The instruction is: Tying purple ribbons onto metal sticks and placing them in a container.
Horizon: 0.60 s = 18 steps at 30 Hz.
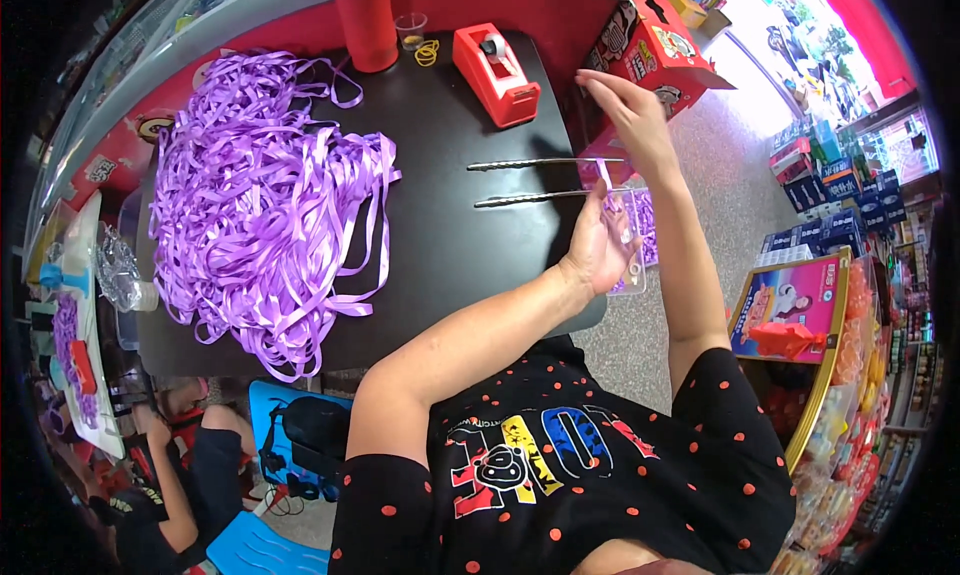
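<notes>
My left hand (603, 250) is palm up at the right edge of the dark table, its thumb against a short strip of purple ribbon (603, 171). The ribbon passes by two slim metal rods (530, 163) lying parallel and jutting past the table edge. Some of this hand's fingers are hard to make out. Farther off, my right hand (637, 120) is raised above the rods, fingers stretched toward the upper left, with nothing visible in it. Below my left hand stands a clear plastic box (640, 280) with purple ribbon pieces in it.
A large heap of purple ribbon (265, 205) covers the table's left side. At the back are a red tumbler (365, 25), yellow rubber bands (427, 53) and a red tape dispenser (497, 80). A red carton (655, 50) stands beyond the right corner. Another person (165, 475) sits at lower left.
</notes>
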{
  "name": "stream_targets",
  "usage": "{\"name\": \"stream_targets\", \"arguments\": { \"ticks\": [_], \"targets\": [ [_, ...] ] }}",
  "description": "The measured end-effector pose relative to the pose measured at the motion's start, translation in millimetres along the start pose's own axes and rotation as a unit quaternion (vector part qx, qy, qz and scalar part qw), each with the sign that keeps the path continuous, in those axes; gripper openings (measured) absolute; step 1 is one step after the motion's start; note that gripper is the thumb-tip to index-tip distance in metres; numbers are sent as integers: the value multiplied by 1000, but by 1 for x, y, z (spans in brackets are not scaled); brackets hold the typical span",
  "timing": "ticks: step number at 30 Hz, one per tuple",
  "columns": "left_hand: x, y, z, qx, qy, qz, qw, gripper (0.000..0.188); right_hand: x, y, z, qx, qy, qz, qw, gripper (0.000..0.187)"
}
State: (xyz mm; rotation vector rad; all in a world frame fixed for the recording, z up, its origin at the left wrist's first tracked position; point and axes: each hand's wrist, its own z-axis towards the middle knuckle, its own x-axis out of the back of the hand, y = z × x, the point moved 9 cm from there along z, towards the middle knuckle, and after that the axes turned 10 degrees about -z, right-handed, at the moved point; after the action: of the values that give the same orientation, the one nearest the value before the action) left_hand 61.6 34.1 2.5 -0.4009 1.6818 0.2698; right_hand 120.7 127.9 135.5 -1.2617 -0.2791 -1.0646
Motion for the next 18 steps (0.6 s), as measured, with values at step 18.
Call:
{"name": "stream_targets", "arguments": {
  "ticks": [18],
  "targets": [
    [16, -7, 12, -7, 16, 19, 1000, 56, -115, 53, 67, -282, -246, 255, 891, 18]
  ]
}}
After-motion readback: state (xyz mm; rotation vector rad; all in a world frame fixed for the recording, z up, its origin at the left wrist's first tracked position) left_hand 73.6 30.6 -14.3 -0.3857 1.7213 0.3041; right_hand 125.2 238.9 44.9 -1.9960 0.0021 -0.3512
